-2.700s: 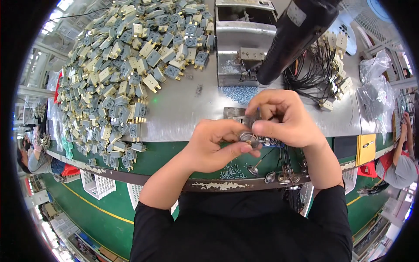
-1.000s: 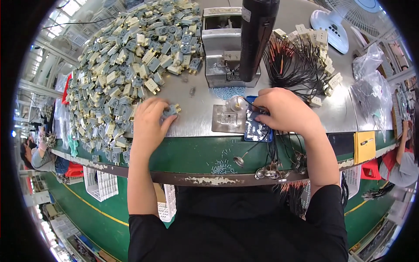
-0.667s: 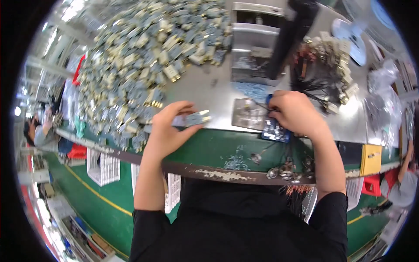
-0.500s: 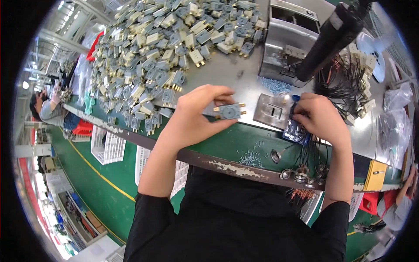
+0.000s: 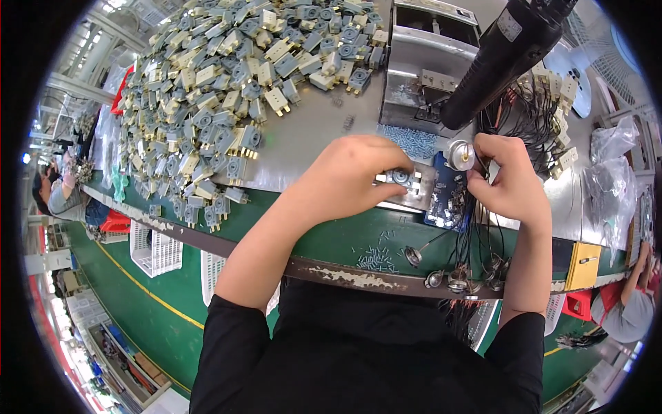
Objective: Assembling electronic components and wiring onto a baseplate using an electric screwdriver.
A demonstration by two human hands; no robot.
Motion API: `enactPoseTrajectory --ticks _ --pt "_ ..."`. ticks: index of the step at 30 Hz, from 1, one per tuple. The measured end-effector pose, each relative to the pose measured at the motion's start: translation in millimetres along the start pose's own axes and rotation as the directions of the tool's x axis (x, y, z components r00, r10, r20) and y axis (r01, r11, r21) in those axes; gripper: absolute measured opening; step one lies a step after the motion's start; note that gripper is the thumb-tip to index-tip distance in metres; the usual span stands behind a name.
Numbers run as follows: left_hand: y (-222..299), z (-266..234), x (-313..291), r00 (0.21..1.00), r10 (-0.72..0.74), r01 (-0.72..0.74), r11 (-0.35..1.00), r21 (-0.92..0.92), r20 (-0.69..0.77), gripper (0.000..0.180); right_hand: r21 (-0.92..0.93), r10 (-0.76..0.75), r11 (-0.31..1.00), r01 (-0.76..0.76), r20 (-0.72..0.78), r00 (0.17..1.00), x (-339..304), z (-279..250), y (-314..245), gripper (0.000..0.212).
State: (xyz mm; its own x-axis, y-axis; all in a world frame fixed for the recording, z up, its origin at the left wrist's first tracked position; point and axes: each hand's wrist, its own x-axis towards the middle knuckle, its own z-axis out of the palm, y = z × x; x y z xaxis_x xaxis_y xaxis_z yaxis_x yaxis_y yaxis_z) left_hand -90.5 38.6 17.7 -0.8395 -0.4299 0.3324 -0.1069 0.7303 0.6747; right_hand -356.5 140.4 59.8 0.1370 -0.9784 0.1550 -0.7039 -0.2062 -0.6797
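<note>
My left hand (image 5: 355, 172) pinches a small grey connector block (image 5: 401, 177) with brass prongs between thumb and forefinger. It holds the block over a steel fixture plate (image 5: 422, 199), mostly covered by the hand. Beside the plate lies a blue circuit board (image 5: 445, 200) bearing small components. My right hand (image 5: 510, 179) is closed at the board's right edge, its fingertips at a round silver metal cap (image 5: 460, 155) that faces up. Thin black wires run below this hand; where its fingers grip is partly hidden.
A big heap of grey and cream connector blocks (image 5: 227, 90) covers the left bench. A black electric screwdriver (image 5: 493, 62) leans over a steel box (image 5: 420, 69). Small screws lie in a blue patch (image 5: 407, 141) and a loose pile (image 5: 376, 259). Wired metal caps (image 5: 457, 281) rest at the bench edge.
My left hand has carried the connector block rightward, over the fixture plate. At my right fingertips the round metal cap now shows clearly. The whole view has shifted slightly.
</note>
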Motion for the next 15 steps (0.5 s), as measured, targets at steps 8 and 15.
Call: enactPoseTrajectory --ticks 8,15 --pt "-9.7 27.2 -6.6 0.995 -0.007 0.008 1.000 0.009 -0.099 0.024 -0.003 -0.003 1.000 0.003 0.031 1.000 -0.1 -9.4 -0.2 0.018" --pt "-23.4 -5.4 -8.8 0.960 0.133 -0.119 0.990 0.071 -0.247 0.023 0.039 -0.096 0.995 0.094 0.050 0.994 0.2 -13.2 -4.1 0.014"
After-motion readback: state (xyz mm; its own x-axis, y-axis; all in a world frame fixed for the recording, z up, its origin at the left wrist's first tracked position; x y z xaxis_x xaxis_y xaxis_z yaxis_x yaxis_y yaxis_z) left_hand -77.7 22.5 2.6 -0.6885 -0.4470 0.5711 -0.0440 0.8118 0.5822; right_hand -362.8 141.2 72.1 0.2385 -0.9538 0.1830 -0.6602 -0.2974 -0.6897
